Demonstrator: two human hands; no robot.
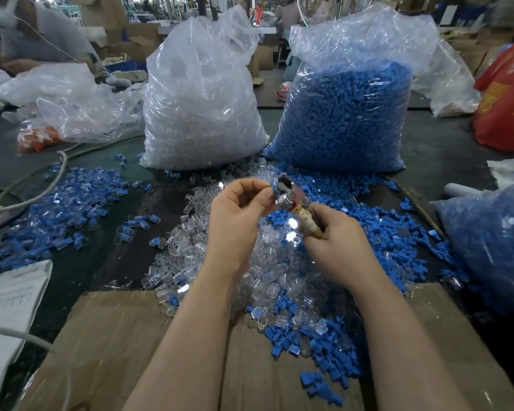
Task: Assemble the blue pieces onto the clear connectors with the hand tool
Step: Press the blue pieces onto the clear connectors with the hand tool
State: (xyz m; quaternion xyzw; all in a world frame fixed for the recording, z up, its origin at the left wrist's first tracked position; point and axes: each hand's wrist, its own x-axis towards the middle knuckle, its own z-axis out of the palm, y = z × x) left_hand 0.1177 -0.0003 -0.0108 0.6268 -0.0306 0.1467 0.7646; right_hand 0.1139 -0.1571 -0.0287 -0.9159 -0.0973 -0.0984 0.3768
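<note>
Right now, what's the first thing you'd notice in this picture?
Two big bags at the back of the table: a clear bag on the left and a blue bag to its right. Loose blue pieces and clear connectors cover the table. In the middle, the left hand and right hand hold a tool.

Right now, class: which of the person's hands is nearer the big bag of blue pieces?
Right. The right hand, gripping the hand tool, sits below the bag of blue pieces; the left hand is further left.

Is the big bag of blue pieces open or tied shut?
Open. The blue bag's plastic top stands loose and spread above the pieces, with no knot or tie in view.
</note>
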